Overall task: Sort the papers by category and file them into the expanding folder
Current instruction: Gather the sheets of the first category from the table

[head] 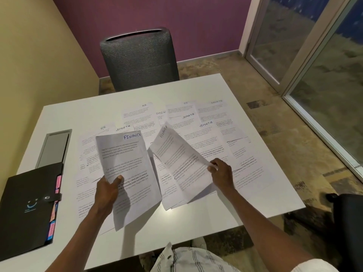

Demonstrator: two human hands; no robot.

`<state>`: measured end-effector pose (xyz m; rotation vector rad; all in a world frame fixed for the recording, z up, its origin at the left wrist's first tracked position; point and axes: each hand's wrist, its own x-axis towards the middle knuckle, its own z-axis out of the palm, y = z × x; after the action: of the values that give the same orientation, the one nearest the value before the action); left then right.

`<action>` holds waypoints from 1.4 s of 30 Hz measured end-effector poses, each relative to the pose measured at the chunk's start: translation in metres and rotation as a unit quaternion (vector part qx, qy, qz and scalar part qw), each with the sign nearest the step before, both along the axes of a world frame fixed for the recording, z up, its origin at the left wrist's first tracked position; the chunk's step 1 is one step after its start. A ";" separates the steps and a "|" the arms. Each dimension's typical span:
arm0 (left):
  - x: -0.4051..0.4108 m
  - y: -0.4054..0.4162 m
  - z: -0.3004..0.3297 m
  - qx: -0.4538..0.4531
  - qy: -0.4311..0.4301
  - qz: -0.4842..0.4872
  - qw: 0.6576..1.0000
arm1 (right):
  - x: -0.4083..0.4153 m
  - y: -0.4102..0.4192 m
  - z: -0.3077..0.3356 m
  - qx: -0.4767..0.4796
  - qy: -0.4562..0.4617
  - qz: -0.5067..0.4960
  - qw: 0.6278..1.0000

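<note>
The left hand (107,190) holds a printed sheet headed "FINANCE" (127,173) lifted off the white table (196,218), its grip grasping the paper near the lower left edge with the thumb pressed on the front face and the fingers behind. The right hand (221,171) has its grip pinched on the right edge of a second sheet (176,158), also headed "FINANCE", which is tilted and bowed, its upper end leaning toward the first sheet so that the two stand close but apart. Beneath and beyond both hands, loose papers (206,134) lie spread and overlapping across the middle of the table, with handwritten headings readable on some: "HR", "SPORTS" and a partly covered word ending in "DMIN". The expanding folder (25,209), black, lies flat at the near left corner of the table, closed by a strap with a snap, and pink, orange and blue tabs (53,218) stick out along its right edge; it lies well apart from the held sheets. Just beyond it a grey rectangular panel (53,148) is set into the tabletop. A grey mesh-backed chair (137,57) stands at the far side of the table against a purple wall (176,20), and a glass door (314,65) is to the right. A striped shirt (188,260) shows at the bottom edge.
</note>
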<state>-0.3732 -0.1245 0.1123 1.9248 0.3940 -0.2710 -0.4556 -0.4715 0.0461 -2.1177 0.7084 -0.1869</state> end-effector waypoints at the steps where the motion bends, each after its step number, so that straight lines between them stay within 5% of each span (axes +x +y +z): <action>1: 0.002 -0.002 0.002 -0.001 -0.004 0.002 1.000 | 0.003 -0.002 0.005 0.016 -0.004 -0.012 1.000; 10: 0.010 -0.019 0.021 -0.085 0.012 0.031 0.996 | 0.023 0.014 0.062 0.244 -0.002 -0.059 0.968; 17: 0.014 -0.041 0.032 -0.220 0.098 0.082 0.967 | 0.026 0.051 0.084 0.252 0.011 0.038 0.967; 24: 0.010 -0.045 0.041 -0.294 0.132 -0.018 0.947 | 0.048 0.043 0.106 0.147 0.089 0.145 0.975; 29: 0.005 -0.062 0.046 -0.321 0.154 -0.050 0.933 | 0.070 0.035 0.113 0.417 0.033 0.113 0.901; 33: 0.006 -0.075 0.046 -0.391 0.194 -0.052 0.898 | 0.061 0.053 0.102 0.378 0.010 0.115 0.919; 39: 0.006 -0.081 0.046 -0.189 0.109 -0.060 0.974 | 0.049 0.053 0.098 0.294 -0.016 0.070 0.953; 42: 0.008 -0.084 0.048 -0.171 0.077 -0.058 0.981 | 0.049 0.049 0.100 0.264 -0.039 0.052 0.962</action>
<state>-0.3649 -0.2087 0.1608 1.5949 0.3140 -0.5313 -0.4063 -0.4229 0.1465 -1.6202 0.5268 -0.0168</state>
